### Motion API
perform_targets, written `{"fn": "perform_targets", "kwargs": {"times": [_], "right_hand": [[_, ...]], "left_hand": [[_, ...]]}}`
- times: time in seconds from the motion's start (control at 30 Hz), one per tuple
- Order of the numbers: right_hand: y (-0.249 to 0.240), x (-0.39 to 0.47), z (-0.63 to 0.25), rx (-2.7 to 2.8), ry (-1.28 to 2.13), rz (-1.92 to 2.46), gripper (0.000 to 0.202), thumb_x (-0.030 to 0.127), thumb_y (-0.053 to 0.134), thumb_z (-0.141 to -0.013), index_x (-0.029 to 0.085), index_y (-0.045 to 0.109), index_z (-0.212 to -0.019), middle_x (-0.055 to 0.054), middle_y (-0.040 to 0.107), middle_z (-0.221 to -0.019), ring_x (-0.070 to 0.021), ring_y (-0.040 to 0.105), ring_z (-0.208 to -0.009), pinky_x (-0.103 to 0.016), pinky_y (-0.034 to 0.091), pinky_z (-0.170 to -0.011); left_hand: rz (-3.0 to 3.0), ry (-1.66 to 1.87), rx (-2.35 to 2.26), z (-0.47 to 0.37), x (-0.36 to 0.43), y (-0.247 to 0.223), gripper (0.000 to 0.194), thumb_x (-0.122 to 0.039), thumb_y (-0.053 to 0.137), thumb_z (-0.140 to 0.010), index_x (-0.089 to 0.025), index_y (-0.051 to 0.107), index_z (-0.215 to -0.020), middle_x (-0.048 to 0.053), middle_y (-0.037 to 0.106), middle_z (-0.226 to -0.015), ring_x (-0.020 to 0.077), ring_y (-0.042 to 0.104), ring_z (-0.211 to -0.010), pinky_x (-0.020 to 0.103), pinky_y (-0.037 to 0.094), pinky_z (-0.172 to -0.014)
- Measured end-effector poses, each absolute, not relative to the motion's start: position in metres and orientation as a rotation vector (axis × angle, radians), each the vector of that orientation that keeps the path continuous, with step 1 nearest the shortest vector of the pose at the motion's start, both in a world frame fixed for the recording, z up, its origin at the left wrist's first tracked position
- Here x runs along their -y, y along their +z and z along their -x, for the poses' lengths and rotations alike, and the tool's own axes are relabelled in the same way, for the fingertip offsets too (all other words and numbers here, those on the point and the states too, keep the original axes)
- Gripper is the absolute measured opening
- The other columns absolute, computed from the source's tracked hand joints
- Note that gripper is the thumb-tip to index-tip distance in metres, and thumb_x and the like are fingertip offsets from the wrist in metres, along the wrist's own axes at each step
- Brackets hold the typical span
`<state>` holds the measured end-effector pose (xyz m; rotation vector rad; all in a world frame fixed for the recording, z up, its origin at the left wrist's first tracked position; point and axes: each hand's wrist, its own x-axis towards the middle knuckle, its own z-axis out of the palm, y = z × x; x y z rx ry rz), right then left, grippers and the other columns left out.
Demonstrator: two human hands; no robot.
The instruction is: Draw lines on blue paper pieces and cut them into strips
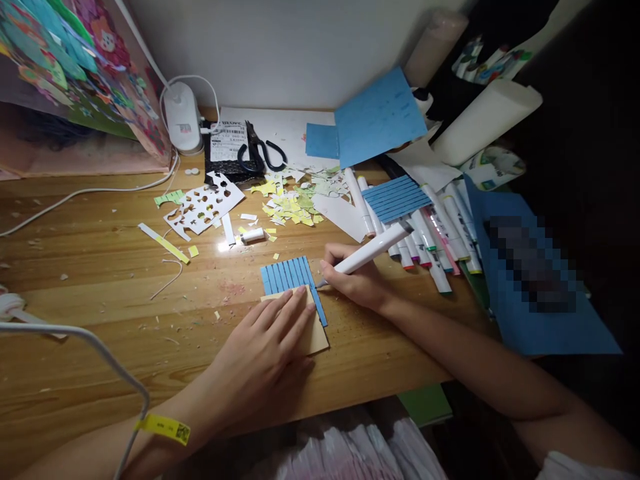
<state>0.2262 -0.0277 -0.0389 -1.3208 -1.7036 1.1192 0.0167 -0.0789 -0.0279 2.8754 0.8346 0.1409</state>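
Observation:
A small blue paper piece [286, 273] with dark parallel lines lies on the wooden desk. Over its lower part rests a yellowish card [316, 335], pressed down by my left hand [275, 330] with its fingers stretched flat. My right hand [356, 277] grips a white marker pen [370, 249], fingers wrapped near its tip. The pen's grey tip touches or nearly touches the right side of the blue paper, beside the card's edge. A white pen cap [252, 235] lies on the desk beyond the paper.
Yellow and white paper scraps [295, 200], a punched white sheet [205, 205] and black-handled scissors [260, 150] lie behind. Several markers [440, 240] with another lined blue piece [396, 199] on top are at right. A white cable [90, 333] crosses at left.

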Motion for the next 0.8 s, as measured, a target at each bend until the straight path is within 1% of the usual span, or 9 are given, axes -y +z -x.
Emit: {"fn": "perform_targets", "kwargs": {"times": [0.33,0.63,0.8], "right_hand": [[-0.0416,0.0282,-0.2258,1.75,1.085,1.324,0.025,0.023,0.053,-0.078,0.02,0.039,-0.057,0.006,0.04,-0.052,-0.0086,0.035,-0.049,-0.023,0.028,-0.047],[-0.0444,0.0285,-0.2262,1.764,1.084,1.318,0.025,0.025,0.054,-0.08,0.019,0.041,-0.059,0.005,0.041,-0.054,-0.0091,0.037,-0.051,-0.023,0.029,-0.048],[-0.0437,0.0293,-0.2262,1.753,1.118,1.332,0.024,0.025,0.054,-0.078,0.019,0.04,-0.06,0.006,0.042,-0.054,-0.0088,0.036,-0.05,-0.023,0.028,-0.047]], "left_hand": [[-2.849,0.171,-0.821,-0.0185,0.0766,-0.0269,0.053,-0.041,0.046,-0.092,-0.009,0.042,-0.134,0.014,0.042,-0.141,0.0297,0.04,-0.126,0.044,0.039,-0.1],[-2.846,0.181,-0.809,-0.0181,0.0763,-0.0261,0.054,-0.039,0.049,-0.091,-0.009,0.04,-0.135,0.014,0.043,-0.14,0.0302,0.041,-0.126,0.044,0.04,-0.1],[-2.839,0.179,-0.817,-0.0176,0.0762,-0.0265,0.054,-0.039,0.048,-0.091,-0.009,0.039,-0.136,0.015,0.042,-0.141,0.0301,0.04,-0.126,0.045,0.04,-0.1]]}}
